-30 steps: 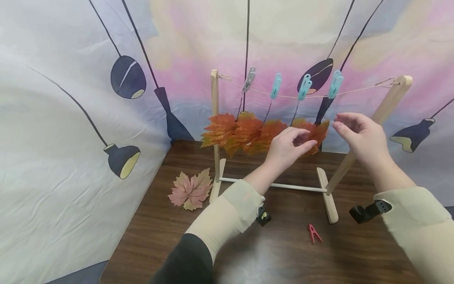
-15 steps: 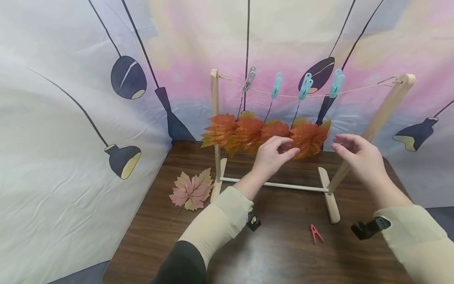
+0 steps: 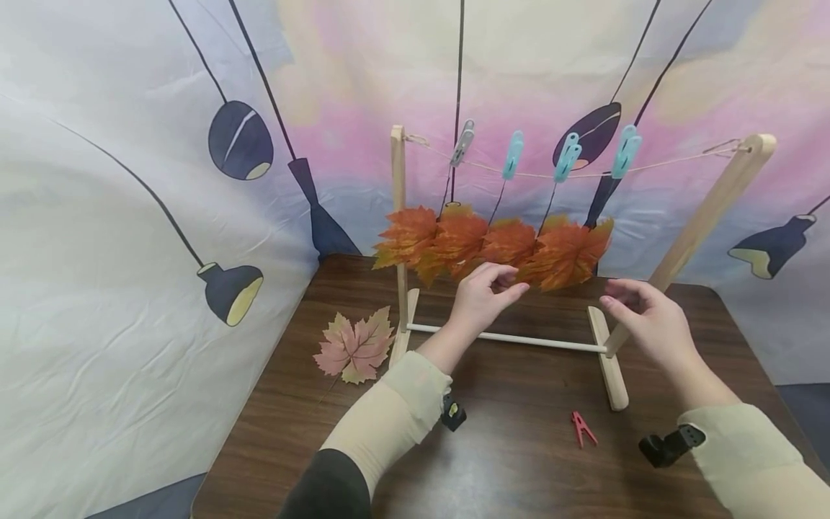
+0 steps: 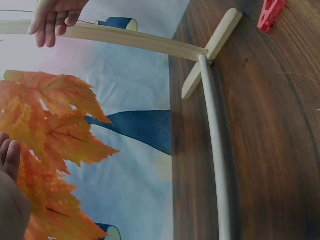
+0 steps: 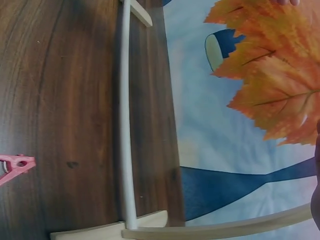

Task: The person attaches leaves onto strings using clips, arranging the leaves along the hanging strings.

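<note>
Several orange maple leaves (image 3: 563, 252) hang in an overlapping row from a thin string, their stems held by one grey clothespin (image 3: 463, 143) and three light blue clothespins (image 3: 568, 157). The string is tied between the posts of a wooden stand (image 3: 710, 205). My left hand (image 3: 483, 299) is just in front of the lower edge of the leaves, fingers loosely bent with nothing in them; whether it touches a leaf I cannot tell. Lower right of the row, my right hand (image 3: 648, 321) is in the air near the right post, also holding nothing.
A pink and pale green maple leaf (image 3: 355, 346) lies on the brown wooden table (image 3: 512, 447) by the stand's left foot. One red clothespin (image 3: 583, 429) lies in front of the right foot. A painted cloth backdrop (image 3: 350, 79) rises behind the table.
Both hands have come down and away from the rightmost hanging leaf, the left one also moving leftward. That leaf now shows fully. The clothespins stay on the string.
</note>
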A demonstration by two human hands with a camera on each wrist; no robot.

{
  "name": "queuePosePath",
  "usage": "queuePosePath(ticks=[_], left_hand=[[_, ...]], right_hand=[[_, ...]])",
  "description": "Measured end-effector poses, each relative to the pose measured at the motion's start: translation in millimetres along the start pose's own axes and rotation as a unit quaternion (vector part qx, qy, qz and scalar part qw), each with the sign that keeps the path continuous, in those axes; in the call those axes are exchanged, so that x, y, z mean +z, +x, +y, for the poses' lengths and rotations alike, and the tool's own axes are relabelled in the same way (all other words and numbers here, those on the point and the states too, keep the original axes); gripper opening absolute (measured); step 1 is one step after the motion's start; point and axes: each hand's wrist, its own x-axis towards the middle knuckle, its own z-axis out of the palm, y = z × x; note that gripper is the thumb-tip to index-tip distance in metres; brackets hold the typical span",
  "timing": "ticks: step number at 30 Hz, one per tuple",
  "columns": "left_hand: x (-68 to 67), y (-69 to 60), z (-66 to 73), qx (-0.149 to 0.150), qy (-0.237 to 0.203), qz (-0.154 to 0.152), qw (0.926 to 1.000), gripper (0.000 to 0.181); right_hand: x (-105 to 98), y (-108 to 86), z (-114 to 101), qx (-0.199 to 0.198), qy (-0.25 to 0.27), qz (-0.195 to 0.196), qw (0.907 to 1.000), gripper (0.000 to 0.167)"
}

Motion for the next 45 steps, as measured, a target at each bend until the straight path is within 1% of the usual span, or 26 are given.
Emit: queuePosePath(ticks=[6, 11, 15, 19, 23, 26, 30, 34, 39, 45], left_hand=[[-2.9, -11.3, -15.4, -0.011, 0.007, 0.009, 0.9999, 0.026], [-7.6, -22.7, -30.3, -0.009, 0.015, 0.025, 0.9995, 0.024], [-11.0, -31.7, -41.5, -0.028, 0.016, 0.036, 0.9988, 0.024], [-13.1, -39.2, -51.0, -0.049, 0.012, 0.043, 0.9978, 0.024], [-15.3, -46.5, -58.4, -0.060, 0.001, 0.046, 0.9972, 0.024], [-17.6, -53.2, -64.4, -0.069, 0.004, 0.045, 0.9966, 0.025], [-22.0, -62.8, -74.8, -0.084, 0.011, 0.046, 0.9954, 0.025], [-27.6, -70.8, -86.3, -0.102, 0.014, 0.061, 0.9928, 0.025], [-33.2, -77.6, -96.2, -0.113, 0.015, 0.075, 0.9907, 0.026], [-39.0, -87.4, -106.1, -0.127, 0.012, 0.086, 0.9881, 0.029]], right_hand=[[8.7, -9.9, 7.3, 0.014, -0.002, -0.010, 0.9998, 0.040], [17.9, -20.4, 18.2, 0.022, -0.007, -0.014, 0.9996, 0.040], [25.0, -29.4, 26.8, 0.030, -0.007, -0.025, 0.9992, 0.040], [31.6, -35.0, 33.7, 0.028, -0.014, -0.039, 0.9987, 0.041], [36.5, -38.5, 38.7, 0.016, -0.020, -0.041, 0.9988, 0.041], [39.1, -43.2, 43.6, 0.011, -0.019, -0.039, 0.9990, 0.041], [43.2, -54.3, 52.8, 0.011, -0.019, -0.041, 0.9989, 0.040], [51.5, -66.6, 61.8, 0.012, -0.022, -0.046, 0.9986, 0.035], [65.0, -79.3, 69.0, 0.008, -0.019, -0.036, 0.9991, 0.032], [78.5, -92.4, 76.0, 0.027, -0.012, -0.057, 0.9980, 0.036]])
